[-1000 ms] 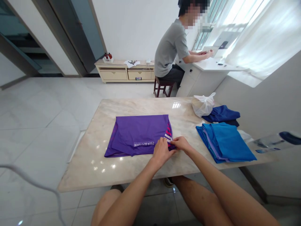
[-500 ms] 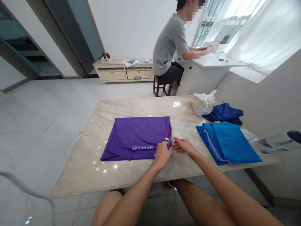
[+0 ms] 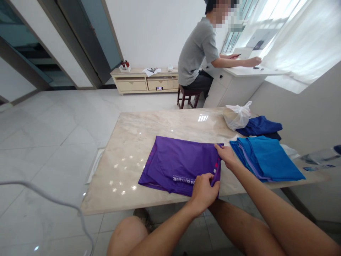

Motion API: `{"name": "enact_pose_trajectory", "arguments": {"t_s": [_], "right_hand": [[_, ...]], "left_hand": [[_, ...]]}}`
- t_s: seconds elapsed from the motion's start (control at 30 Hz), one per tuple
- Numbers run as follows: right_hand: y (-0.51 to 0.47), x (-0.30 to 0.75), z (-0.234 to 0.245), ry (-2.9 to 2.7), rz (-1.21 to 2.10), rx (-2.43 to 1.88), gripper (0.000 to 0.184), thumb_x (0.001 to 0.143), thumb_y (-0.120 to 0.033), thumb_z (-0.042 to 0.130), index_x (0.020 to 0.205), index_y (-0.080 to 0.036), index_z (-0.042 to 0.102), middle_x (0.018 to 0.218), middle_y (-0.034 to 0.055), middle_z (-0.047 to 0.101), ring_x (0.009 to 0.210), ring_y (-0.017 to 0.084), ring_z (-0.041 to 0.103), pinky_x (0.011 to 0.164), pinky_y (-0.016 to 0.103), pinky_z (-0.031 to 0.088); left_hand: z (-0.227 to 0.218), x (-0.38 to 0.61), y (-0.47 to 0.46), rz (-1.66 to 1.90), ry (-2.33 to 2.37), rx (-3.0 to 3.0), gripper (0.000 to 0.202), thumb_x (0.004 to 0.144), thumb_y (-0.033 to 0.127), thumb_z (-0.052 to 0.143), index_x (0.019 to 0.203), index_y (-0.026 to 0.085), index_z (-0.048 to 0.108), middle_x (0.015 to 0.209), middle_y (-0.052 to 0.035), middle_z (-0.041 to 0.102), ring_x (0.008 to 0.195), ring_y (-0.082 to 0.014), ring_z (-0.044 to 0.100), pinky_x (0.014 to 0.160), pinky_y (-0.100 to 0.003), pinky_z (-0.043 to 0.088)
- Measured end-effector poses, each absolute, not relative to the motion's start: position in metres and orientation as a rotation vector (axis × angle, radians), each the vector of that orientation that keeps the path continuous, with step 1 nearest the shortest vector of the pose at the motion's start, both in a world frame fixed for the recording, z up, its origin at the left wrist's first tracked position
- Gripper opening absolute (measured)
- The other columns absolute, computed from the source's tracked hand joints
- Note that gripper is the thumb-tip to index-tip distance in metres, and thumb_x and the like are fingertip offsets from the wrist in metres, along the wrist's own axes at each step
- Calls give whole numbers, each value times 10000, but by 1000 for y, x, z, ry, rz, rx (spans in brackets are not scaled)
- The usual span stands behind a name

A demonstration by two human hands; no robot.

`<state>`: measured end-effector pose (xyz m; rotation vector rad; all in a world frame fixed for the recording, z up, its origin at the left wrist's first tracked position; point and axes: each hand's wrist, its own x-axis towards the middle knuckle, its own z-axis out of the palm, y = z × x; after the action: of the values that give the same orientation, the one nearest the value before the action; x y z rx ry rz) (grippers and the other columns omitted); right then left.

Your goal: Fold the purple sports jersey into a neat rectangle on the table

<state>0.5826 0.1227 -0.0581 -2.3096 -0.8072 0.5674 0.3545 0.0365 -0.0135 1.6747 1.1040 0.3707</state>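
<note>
The fold of the flat purple polyester shirt (image 3: 181, 164) on the marble counter (image 3: 133, 142) looked underway; next, both corners should lift together. The left hand (image 3: 204, 192) pinched its near right corner, the right hand (image 3: 226, 155) its far right corner.

Left grip (image 3: 204, 192) pinched shut, right grip (image 3: 226, 155) likewise
</note>
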Motion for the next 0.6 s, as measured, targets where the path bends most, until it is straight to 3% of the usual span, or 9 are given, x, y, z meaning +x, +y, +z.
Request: {"name": "enact_pose_trajectory", "arguments": {"t_s": [0.13,0.33,0.47,0.6], "right_hand": [[155,556,-27,-971,565,-2225,378,938,-458,678,686,-184,742,668,79,730,722,239,732,624,281,581],[203,490,11,-929,720,-2069,190,890,-274,755,745,-157,722,739,87,757,625,181,716,515,241,591],[223,452,16,-991,677,-2170,156,881,-213,743,739,-151,728,664,78,741,588,188,726,517,229,579],[239,424,9,-1054,643,-2241,220,949,-255,680,773,-152,762,674,88,756,614,199,748,589,236,577]], "left_hand": [[0,317,59,460,1179,1691,244,1018,386,633,852,257,757,900,-64,812,838,-226,702,790,-336,467],[-6,248,83,633,1265,1655,332,1036,399,617,767,220,694,752,-24,711,726,-183,606,709,-312,379],[-19,212,91,727,1311,1615,317,1027,372,616,782,193,705,730,-15,688,701,-168,577,706,-300,352],[-29,187,98,711,1392,1614,332,1034,368,615,783,179,722,719,-16,682,696,-165,575,701,-293,345]]}}
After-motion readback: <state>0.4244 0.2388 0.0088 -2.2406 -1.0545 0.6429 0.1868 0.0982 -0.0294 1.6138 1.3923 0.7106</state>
